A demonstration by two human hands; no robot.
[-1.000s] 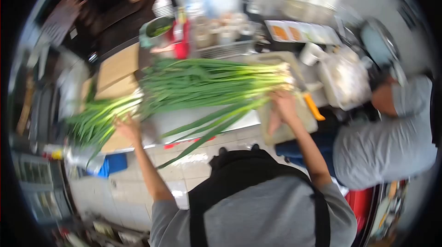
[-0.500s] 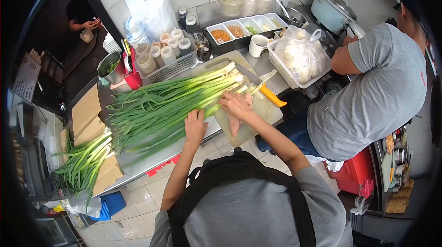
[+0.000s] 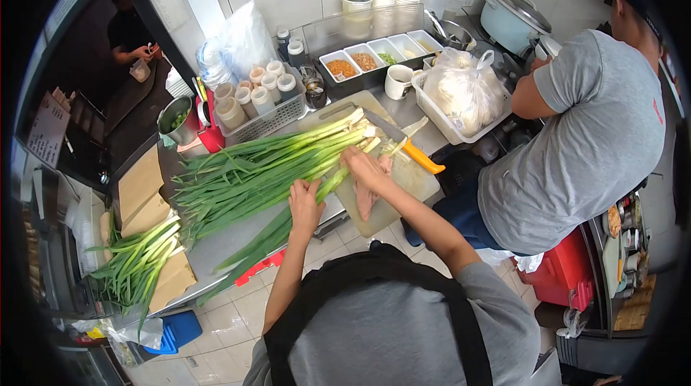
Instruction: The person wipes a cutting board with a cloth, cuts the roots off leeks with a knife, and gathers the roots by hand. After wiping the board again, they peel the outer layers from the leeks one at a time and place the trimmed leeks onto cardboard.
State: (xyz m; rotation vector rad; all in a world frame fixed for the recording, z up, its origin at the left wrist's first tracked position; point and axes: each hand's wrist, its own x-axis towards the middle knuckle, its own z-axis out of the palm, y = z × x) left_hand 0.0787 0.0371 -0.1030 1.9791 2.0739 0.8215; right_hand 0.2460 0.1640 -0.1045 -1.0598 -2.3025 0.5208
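My left hand (image 3: 306,207) is closed around a single leek (image 3: 271,233), whose green leaves hang toward the counter's front edge. Closer to its pale end, my right hand (image 3: 365,167) grips the same stalk above the cutting board (image 3: 403,202). A large pile of leeks (image 3: 248,170) lies just behind, white ends on the board. Beside the right hand rests a knife with an orange handle (image 3: 425,158), blade across the board. A pale pink piece (image 3: 365,201), seemingly raw meat, lies partly under my right wrist.
Behind the board stand a basket of squeeze bottles (image 3: 270,109), a topping tray (image 3: 342,68) and a white basket with a bagged item (image 3: 464,94). More leeks (image 3: 147,256) lie on cardboard at left. A co-worker in a grey shirt (image 3: 576,141) stands close on the right.
The held leek has been drawn away from the pile toward me, its leaves swinging over the counter's front edge. Both hands remain near the board, and the knife stays put.
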